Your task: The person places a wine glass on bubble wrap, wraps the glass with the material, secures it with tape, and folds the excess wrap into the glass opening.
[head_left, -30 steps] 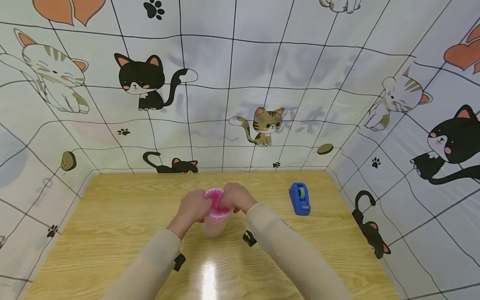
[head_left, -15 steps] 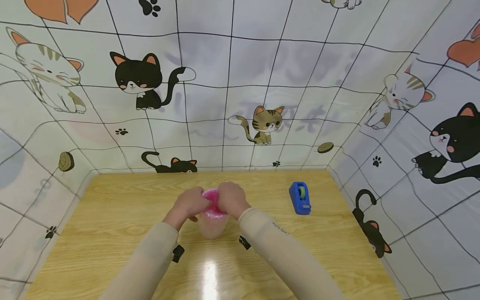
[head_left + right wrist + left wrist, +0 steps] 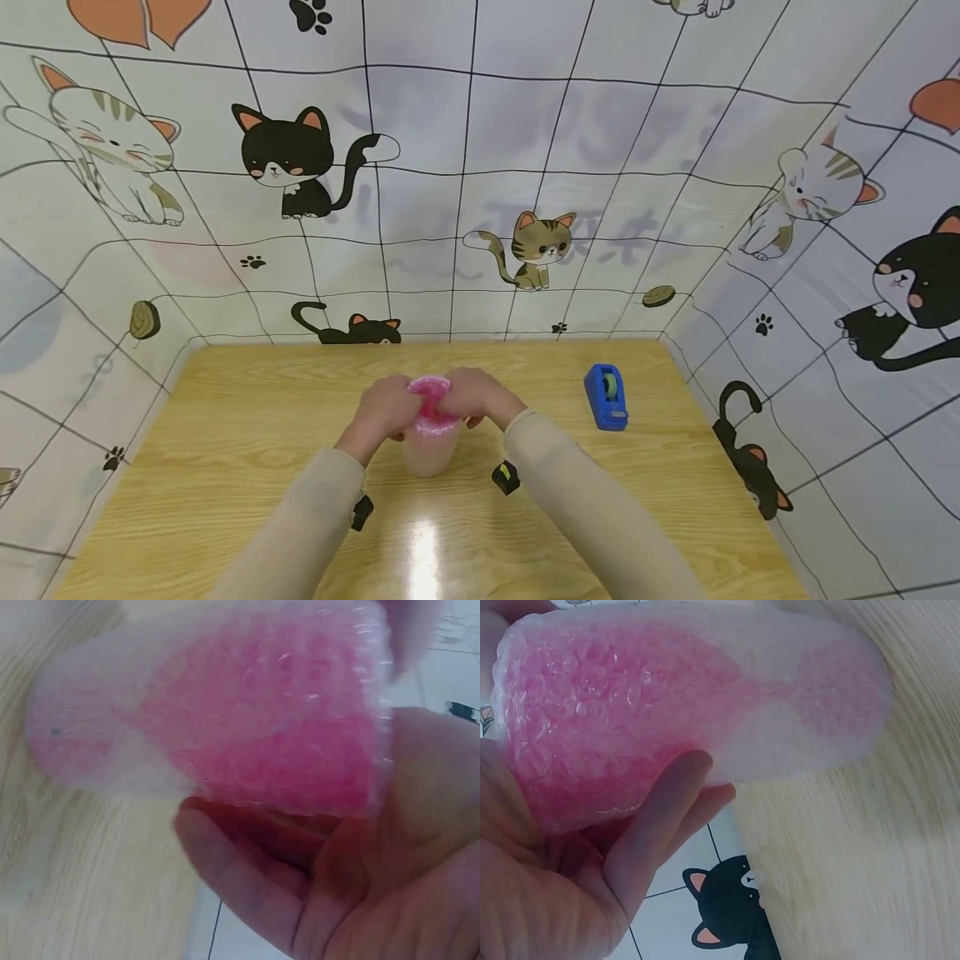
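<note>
A pink goblet-shaped thing wrapped in bubble wrap [image 3: 430, 454] stands on the wooden table, its wide pink end up. In the wrist views the pink inside narrows to a stem and then a round foot, under the cloudy bubble wrap [image 3: 772, 720]. My left hand [image 3: 387, 406] grips the left side of the top edge, fingers along the outside. Opposite it, my right hand [image 3: 474, 393] grips the right side the same way, its fingers [image 3: 232, 862] against the wrapped side. Both thumbs reach toward the opening and are mostly hidden in the head view.
A blue tape dispenser [image 3: 606, 397] with a roll of tape stands at the back right of the table [image 3: 247, 433]. Cloth walls with printed cats [image 3: 288, 162] rise behind the table and on both sides. Small black devices [image 3: 506, 477] sit under the wrists.
The right hand and forearm swung slightly inward, then back outward. Both hands keep hold of the wrapped goblet's top, whose pink opening changes shape a little. The dispenser has not moved.
</note>
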Available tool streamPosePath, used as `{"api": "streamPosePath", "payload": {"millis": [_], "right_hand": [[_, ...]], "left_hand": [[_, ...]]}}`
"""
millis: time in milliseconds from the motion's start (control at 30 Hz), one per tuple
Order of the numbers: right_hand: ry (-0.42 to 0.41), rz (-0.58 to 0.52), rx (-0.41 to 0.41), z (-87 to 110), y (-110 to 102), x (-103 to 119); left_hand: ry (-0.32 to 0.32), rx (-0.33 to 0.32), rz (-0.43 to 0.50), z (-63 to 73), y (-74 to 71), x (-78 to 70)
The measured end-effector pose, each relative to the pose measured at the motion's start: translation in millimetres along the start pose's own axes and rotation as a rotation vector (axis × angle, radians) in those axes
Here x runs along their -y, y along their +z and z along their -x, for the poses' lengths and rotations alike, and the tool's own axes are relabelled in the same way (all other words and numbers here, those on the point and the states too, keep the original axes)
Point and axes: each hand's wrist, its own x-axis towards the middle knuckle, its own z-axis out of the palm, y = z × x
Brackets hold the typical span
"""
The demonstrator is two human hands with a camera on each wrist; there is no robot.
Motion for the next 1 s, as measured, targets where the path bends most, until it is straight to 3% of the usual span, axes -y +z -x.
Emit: {"api": "streamPosePath", "payload": {"millis": [100,200,500,700,1000], "right_hand": [[0.025,-0.101,0.048,3.3,-2.2,-1.5],[0.07,-0.113,0.04,3.6,-1.7,-0.5],[0.198,0.136,-0.088,-3.4,7.3,13.2],[0.23,0.256,-0.156,-4.2,12.9,20.7],[0.174,0.132,-0.088,-3.5,6.9,12.5]], "left_hand": [[-0.002,-0.015,0.015,0.1,0.8,2.0],[-0.002,-0.014,0.041,0.4,2.1,3.6],[-0.047,0.017,0.171,4.7,1.1,1.7],[-0.06,0.038,0.208,8.0,-0.7,0.6],[-0.066,0.036,0.241,8.9,-1.2,6.5]]}}
